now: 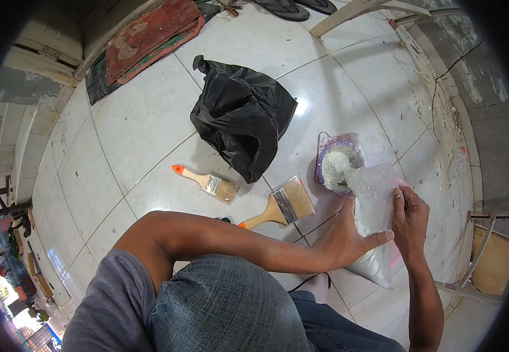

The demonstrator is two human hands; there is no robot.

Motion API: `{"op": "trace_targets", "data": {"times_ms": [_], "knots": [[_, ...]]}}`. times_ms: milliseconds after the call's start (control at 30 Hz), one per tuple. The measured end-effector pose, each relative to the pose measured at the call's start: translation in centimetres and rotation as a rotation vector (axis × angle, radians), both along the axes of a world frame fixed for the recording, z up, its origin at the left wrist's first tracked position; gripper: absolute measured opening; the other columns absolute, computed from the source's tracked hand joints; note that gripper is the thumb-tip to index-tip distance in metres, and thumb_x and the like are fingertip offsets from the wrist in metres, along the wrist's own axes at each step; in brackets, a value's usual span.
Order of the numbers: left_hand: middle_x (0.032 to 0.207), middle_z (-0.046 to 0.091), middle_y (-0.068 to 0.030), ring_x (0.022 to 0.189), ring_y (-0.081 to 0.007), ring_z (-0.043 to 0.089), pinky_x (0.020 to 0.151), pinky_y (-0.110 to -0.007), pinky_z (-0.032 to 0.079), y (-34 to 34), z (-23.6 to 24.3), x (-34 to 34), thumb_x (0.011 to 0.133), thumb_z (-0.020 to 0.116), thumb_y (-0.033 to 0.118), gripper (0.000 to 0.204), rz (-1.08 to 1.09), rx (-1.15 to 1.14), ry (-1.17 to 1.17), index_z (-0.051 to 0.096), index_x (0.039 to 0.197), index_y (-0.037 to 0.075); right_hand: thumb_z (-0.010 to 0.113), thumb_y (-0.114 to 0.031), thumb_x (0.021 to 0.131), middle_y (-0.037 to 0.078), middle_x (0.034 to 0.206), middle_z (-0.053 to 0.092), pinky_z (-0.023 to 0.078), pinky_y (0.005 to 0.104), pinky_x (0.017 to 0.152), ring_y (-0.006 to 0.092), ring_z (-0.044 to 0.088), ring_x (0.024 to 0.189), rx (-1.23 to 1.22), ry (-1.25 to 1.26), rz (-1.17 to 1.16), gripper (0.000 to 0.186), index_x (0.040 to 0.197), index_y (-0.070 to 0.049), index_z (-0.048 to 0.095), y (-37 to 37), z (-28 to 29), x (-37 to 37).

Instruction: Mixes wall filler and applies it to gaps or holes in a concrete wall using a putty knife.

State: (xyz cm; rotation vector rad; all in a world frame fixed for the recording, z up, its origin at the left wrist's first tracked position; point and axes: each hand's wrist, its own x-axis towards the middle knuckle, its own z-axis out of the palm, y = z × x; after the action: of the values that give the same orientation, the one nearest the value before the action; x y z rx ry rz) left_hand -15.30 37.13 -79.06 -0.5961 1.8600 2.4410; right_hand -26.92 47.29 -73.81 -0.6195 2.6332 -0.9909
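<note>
Bag (375, 199), clear and loaded with powder (335, 166), slanted between the hands toward the right edge of the floor (137, 126), its upper end lying over the near right rim of the tub (355, 154). White powder showed inside the tub as well. The step in hand looked like tipping powder from one into the other; whether any was flowing could not be told.

To do it well, the bag's mouth needed to sit inside the rim, with the lower end raised little by little so the powder slid rather than dropped in a puff. A hold close to the mouth seemed best, as the limp film could fold over and choke the opening, and the tub might tip if leaned on.

The left hand (348, 237) was clamped on the bag's left side: its thumb stretched across the front, spread well away from the forefinger, which pointed toward the tub; the remaining fingers were mostly hidden. The right hand (412, 214) pinched the right edge, thumb against the plastic, fingers bent and close together.

Two brushes (292, 202) lay left of the tub, with a black sack (243, 108) beyond them toward the floor's far edge.
</note>
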Motion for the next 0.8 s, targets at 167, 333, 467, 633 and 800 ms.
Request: {"op": "trace_targets", "data": {"times_ms": [167, 333, 467, 633, 800], "knots": [[0.122, 0.048, -0.0261, 0.117, -0.0331, 0.051, 0.099, -0.041, 0.041, -0.2, -0.6, 0.8, 0.074, 0.079, 0.047, 0.094, -0.019, -0.073, -0.004, 0.029, 0.132, -0.008, 0.052, -0.010, 0.094, 0.010, 0.072, 0.065, 0.048, 0.0280, 0.061, 0.0119, 0.058, 0.061, 0.025, -0.042, 0.025, 0.023, 0.095, 0.008, 0.066, 0.2, 1.3, 0.4], [0.121, 0.049, -0.0277, 0.116, -0.0351, 0.053, 0.098, -0.041, 0.041, 0.1, -2.1, 2.3, 0.072, 0.080, 0.048, 0.098, -0.049, -0.139, 0.000, 0.028, 0.134, -0.008, 0.051, -0.012, 0.094, 0.004, 0.073, 0.061, 0.045, 0.0267, 0.054, 0.0107, 0.055, 0.056, -0.044, -0.268, 0.010, 0.023, 0.094, 0.006, 0.065, 0.8, -0.7, 0.8], [0.124, 0.048, -0.0329, 0.118, -0.0422, 0.051, 0.100, -0.044, 0.040, 0.3, -3.0, 2.9, 0.070, 0.080, 0.051, 0.105, -0.126, -0.275, 0.010, 0.025, 0.135, -0.010, 0.057, -0.022, 0.093, 0.005, 0.072, 0.062, 0.044, 0.0295, 0.050, 0.0114, 0.055, 0.055, -0.073, -0.546, -0.215, 0.028, 0.093, 0.005, 0.066, -0.1, -1.2, 0.9], [0.126, 0.046, -0.0350, 0.120, -0.0457, 0.048, 0.101, -0.046, 0.039, -0.1, -4.8, 3.5, 0.069, 0.080, 0.051, 0.106, -0.263, -0.308, 0.009, 0.025, 0.136, -0.010, 0.060, -0.020, 0.093, 0.006, 0.070, 0.063, 0.045, 0.0300, 0.054, 0.0117, 0.056, 0.057, 0.169, -0.478, -0.075, 0.025, 0.092, 0.003, 0.068, -0.4, -2.2, 0.5], [0.126, 0.046, -0.0339, 0.120, -0.0441, 0.048, 0.101, -0.045, 0.039, -0.4, -5.4, 3.8, 0.070, 0.080, 0.051, 0.104, -0.238, -0.344, 0.027, 0.026, 0.135, -0.010, 0.059, -0.016, 0.093, 0.007, 0.069, 0.065, 0.045, 0.0296, 0.057, 0.0117, 0.056, 0.059, 0.079, -0.340, -0.005, 0.021, 0.092, 0.003, 0.068, 0.3, -2.8, 1.0]]}}
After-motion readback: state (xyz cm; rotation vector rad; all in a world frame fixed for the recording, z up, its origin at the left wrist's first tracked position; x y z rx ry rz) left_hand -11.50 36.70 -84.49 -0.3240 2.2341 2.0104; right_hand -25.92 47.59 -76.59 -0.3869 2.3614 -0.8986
